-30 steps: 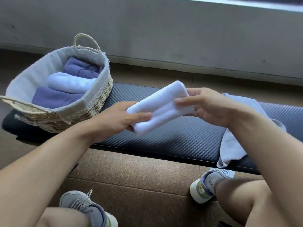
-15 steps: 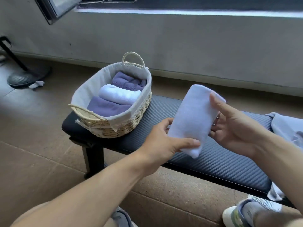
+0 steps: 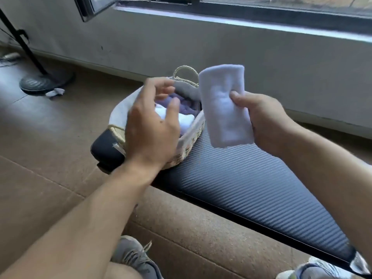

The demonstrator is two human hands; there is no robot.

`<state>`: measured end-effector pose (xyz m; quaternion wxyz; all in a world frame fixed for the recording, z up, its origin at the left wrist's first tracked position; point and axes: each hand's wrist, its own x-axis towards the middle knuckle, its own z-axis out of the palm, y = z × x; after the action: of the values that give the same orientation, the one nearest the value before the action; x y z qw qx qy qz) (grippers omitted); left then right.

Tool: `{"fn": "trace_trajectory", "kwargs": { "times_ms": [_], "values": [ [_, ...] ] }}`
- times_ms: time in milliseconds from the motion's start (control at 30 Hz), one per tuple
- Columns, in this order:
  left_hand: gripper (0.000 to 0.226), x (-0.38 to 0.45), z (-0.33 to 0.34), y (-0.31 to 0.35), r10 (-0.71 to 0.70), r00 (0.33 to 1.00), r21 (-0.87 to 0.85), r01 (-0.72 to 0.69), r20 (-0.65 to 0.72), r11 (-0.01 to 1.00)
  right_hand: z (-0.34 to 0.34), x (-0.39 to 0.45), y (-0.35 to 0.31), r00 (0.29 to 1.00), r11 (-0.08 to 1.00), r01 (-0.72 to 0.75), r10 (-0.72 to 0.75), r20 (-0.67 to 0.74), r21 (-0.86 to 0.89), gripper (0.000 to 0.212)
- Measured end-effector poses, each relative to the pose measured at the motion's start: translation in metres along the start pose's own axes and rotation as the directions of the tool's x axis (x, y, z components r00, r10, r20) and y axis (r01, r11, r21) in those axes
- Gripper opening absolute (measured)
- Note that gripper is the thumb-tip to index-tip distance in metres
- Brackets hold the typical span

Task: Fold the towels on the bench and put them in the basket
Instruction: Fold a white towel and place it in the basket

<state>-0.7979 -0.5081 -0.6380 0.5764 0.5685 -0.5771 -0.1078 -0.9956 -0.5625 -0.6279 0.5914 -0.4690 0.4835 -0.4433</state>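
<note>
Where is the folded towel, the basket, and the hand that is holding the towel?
folded towel (image 3: 225, 109): head view, middle of its white face.
basket (image 3: 184, 73): head view, far rope handle.
right hand (image 3: 261, 119): head view, back of the hand.

Colours at the bench — mostly blue, white and brown

The folded towel (image 3: 225, 109) is pale lavender-white; the bench (image 3: 251, 188) has dark blue fine diagonal ribs; the basket (image 3: 193, 135) is straw-beige with a cream lining, holding purple and white towels — floor (image 3: 40, 158) is brown.
</note>
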Motion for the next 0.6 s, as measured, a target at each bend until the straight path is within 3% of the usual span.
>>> {"fn": "trace_trajectory", "kwargs": {
  "times_ms": [100,233,300,367,433,467,600],
  "values": [
    [0.026,0.03,-0.03,-0.038,-0.078,0.995,0.299,0.095,-0.067,0.95,0.044,0.033,-0.008,0.985,0.963,0.152,-0.131,0.108,-0.224,0.019],
    [0.034,0.036,-0.042,-0.062,-0.272,0.962,0.491,0.234,0.006,0.839,0.097,0.07,-0.007,0.949,0.781,0.276,-0.128,0.288,-0.561,0.03],
    [0.043,0.038,-0.043,-0.066,-0.333,0.942,0.515,0.269,0.034,0.814,0.115,0.087,-0.001,0.94,0.633,0.313,-0.098,0.328,-0.708,0.035],
    [0.053,0.037,-0.045,-0.067,-0.35,0.934,0.536,0.264,0.064,0.802,0.126,0.099,0.011,0.939,0.402,0.316,-0.001,0.344,-0.86,0.042],
    [0.052,0.034,-0.043,-0.067,-0.305,0.943,0.593,0.171,0.133,0.787,0.133,0.105,0.027,0.935,0.167,0.339,0.05,0.352,-0.926,0.048],
    [0.047,0.033,-0.042,-0.067,-0.29,0.94,0.628,0.117,0.18,0.769,0.136,0.106,0.032,0.934,0.117,0.349,0.041,0.356,-0.93,0.049],
    [0.036,0.036,-0.036,-0.068,-0.302,0.911,0.727,0.003,0.281,0.686,0.135,0.106,0.031,0.939,0.163,0.336,-0.127,0.318,-0.928,0.043]
  ]
}}
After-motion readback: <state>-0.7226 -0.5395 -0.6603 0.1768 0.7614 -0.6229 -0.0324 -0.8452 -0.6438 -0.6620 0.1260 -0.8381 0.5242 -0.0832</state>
